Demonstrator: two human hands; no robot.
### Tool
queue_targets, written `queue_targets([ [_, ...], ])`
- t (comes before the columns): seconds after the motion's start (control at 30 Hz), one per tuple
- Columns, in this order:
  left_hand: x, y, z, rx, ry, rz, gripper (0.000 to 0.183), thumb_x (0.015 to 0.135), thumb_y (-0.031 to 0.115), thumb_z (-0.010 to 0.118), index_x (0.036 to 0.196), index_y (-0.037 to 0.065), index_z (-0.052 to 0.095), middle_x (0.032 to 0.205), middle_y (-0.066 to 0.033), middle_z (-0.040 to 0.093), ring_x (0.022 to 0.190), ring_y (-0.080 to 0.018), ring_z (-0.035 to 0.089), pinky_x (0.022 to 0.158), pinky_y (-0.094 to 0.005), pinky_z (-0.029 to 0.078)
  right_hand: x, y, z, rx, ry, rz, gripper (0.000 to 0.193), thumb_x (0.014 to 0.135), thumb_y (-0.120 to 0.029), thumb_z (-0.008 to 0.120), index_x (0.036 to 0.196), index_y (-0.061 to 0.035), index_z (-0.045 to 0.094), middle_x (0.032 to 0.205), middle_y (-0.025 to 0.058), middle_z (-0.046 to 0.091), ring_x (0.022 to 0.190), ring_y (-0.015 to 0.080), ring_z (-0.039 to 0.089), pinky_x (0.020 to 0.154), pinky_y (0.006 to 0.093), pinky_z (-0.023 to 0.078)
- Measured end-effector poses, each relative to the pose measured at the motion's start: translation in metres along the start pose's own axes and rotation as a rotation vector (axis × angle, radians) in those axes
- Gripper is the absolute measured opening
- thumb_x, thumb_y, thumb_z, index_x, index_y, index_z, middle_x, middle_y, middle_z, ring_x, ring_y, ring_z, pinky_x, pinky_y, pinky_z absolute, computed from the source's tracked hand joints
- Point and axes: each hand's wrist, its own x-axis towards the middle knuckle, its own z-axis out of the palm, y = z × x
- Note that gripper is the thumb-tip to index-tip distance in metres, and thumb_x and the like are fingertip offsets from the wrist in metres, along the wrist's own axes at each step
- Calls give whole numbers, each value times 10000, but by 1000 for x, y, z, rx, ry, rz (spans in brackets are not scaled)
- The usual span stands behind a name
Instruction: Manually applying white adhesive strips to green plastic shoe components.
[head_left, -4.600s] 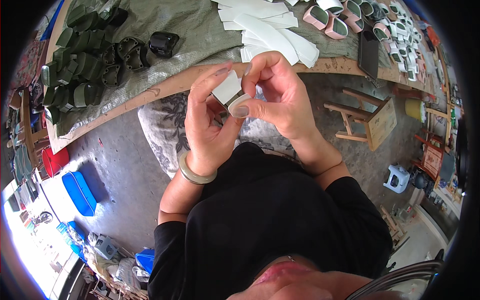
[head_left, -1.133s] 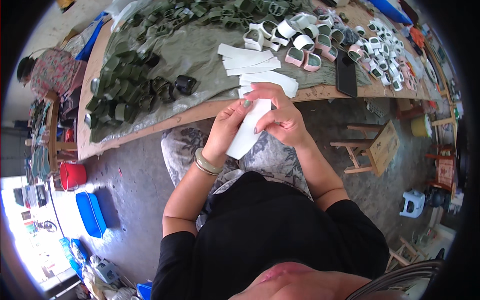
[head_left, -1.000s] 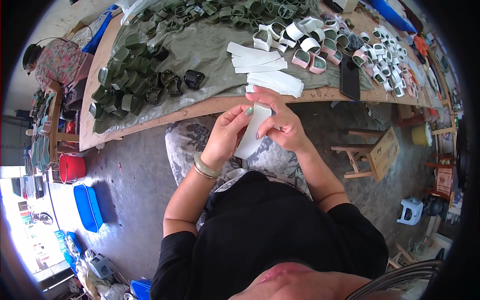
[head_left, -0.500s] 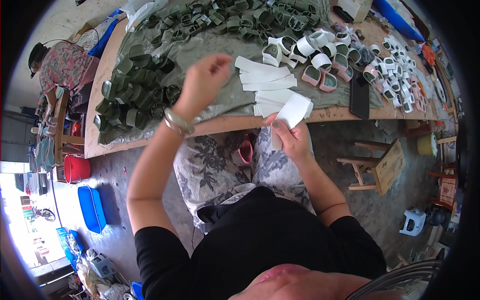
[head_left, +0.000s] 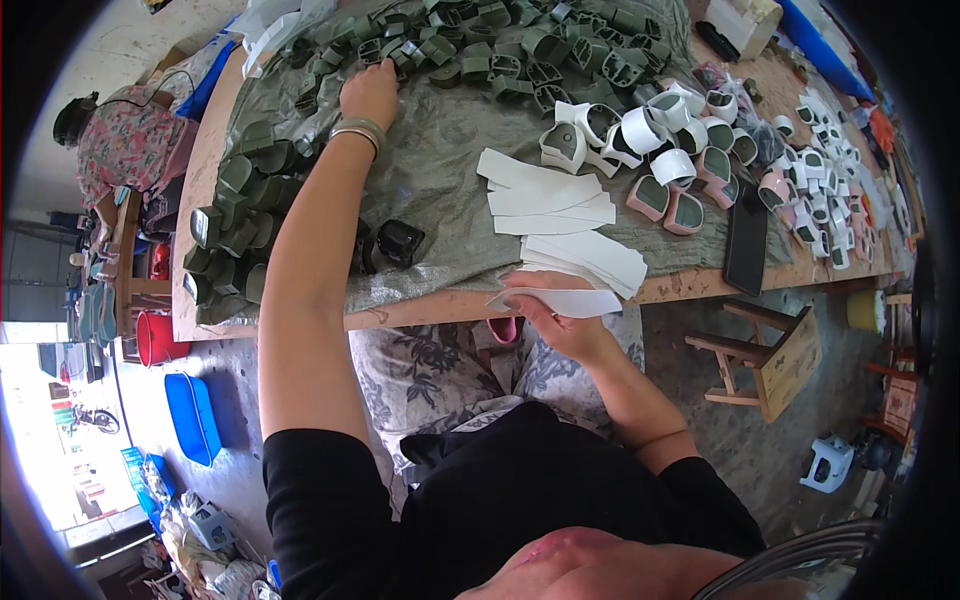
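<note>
My left hand (head_left: 368, 92) is stretched far across the table and rests on the grey-green cloth (head_left: 440, 170) among several dark green plastic housings (head_left: 420, 48); whether its fingers hold one I cannot tell. A pale bangle sits on that wrist. My right hand (head_left: 553, 318) stays near my lap, just below the table's front edge, and grips a white strip (head_left: 560, 300) by one end. More white strips (head_left: 560, 215) lie stacked on the cloth just above it.
White and pink housings (head_left: 660, 150) cluster at the right of the table, with a black phone (head_left: 747, 238) beside them. A black part (head_left: 402, 240) lies near the front edge. Another person (head_left: 120, 150) sits at the far left. Wooden stool (head_left: 775, 355), red bucket (head_left: 150, 338), blue tub (head_left: 195, 415) stand on the floor.
My left hand let go of the white strip and reached far forward to the green housings. My right hand kept the strip and lowered it to the table edge.
</note>
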Motion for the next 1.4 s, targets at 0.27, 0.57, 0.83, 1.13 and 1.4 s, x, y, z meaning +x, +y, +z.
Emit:
queue_targets([
  [0.27,-51,15,-54,-323,436,57,394,748,173,696,1109,60,583,1073,-176,518,1002,-361,556,855,-420,489,-4,-4,-3,-44,-5,7,162,860,-82,666,1012,-27,661,894,109,702,745,245,671,649,326,519],
  [0.57,-241,79,-108,-1822,-344,-166,518,928,408,595,1268,18,570,879,25,575,690,-48,447,638,-191,390,-1,-15,-8,806,265,328,249,852,-192,695,949,32,645,845,68,558,613,119,527,509,237,395],
  [0.83,-289,133,-102,-2435,-422,-616,782,940,685,256,1196,3,538,880,-23,576,695,-104,441,618,-239,335,1,-46,9,685,298,475,237,815,-80,725,994,45,632,951,123,629,616,128,575,489,242,448],
  [1.13,-305,130,-96,-2042,-168,-424,730,970,634,165,1204,31,503,884,5,551,693,-58,418,613,-200,327,3,-62,23,526,293,363,196,856,-80,680,992,52,630,866,104,597,577,120,576,475,232,449],
  [1.4,-305,134,-94,-1933,-137,-392,720,981,611,143,1193,37,523,855,22,538,686,-37,405,615,-181,331,-1,-58,24,493,246,353,184,902,-58,626,1045,55,612,957,96,626,663,85,620,567,192,527],
])
